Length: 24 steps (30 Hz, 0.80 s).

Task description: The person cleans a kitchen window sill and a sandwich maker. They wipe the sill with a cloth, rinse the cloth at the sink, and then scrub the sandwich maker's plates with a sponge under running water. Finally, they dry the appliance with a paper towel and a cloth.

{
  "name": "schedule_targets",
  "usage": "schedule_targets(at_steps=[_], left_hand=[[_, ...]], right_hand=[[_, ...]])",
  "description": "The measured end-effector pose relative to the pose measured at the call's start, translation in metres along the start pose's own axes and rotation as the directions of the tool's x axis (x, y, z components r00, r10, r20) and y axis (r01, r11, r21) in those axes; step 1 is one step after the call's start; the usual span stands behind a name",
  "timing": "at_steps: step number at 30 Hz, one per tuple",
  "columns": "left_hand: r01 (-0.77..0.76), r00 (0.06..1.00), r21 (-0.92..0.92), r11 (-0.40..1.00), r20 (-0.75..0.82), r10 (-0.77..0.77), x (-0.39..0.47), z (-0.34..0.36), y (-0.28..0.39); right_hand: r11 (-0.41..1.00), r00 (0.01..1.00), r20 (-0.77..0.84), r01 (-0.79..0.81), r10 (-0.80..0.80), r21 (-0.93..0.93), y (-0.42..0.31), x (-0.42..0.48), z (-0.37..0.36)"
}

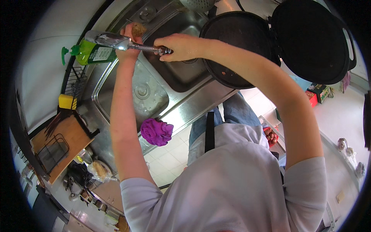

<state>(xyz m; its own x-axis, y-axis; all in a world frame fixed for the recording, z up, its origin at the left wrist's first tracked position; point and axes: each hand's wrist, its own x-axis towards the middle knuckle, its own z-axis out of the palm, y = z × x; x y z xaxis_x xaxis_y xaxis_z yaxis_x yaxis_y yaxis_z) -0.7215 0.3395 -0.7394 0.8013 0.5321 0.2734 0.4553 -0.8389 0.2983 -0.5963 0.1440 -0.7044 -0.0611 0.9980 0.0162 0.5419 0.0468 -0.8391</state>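
Observation:
My left hand (129, 49) is at the far side of the double steel sink (185, 95), its fingers around a small brown scrubber (139, 29). Part of this hand is hidden behind a chrome faucet (107, 40), which crosses in front of it. My right hand (181, 47) grips the end of the faucet's flexible metal spout (150, 48) above the right basin. Under my right forearm lies an open black electric griddle (234, 27), its round lid (310, 40) folded back to the right. Crumbs dot the griddle plate.
A green pump bottle (87, 53) leans behind the left basin. A yellow sponge (67, 101) sits by a wire rack. A purple cloth (156, 132) hangs on the sink's front edge. The wooden board (62, 145) is at left; a perforated metal strainer (198, 4) is at the top.

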Motion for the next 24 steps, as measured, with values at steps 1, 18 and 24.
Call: schedule_targets(at_steps=[1, 18, 24], left_hand=[[0.011, 1.000, 0.007, 1.000, 0.015, -0.011, 0.000, 0.001, -0.003], [0.359, 0.930, -0.238, 0.903, 0.170, -0.325, 0.070, 0.087, -0.087], [0.332, 0.930, -0.230, 0.915, 0.244, -0.276, 0.082, 0.074, -0.066]], right_hand=[[1.000, 1.000, -0.019, -0.005, 0.005, 0.002, 0.000, 0.001, 0.004], [0.782, 0.904, -0.307, -0.046, 0.298, 0.621, 0.025, -0.024, 0.053], [0.426, 0.830, -0.272, 0.047, 0.486, 0.903, 0.028, -0.027, 0.076]])
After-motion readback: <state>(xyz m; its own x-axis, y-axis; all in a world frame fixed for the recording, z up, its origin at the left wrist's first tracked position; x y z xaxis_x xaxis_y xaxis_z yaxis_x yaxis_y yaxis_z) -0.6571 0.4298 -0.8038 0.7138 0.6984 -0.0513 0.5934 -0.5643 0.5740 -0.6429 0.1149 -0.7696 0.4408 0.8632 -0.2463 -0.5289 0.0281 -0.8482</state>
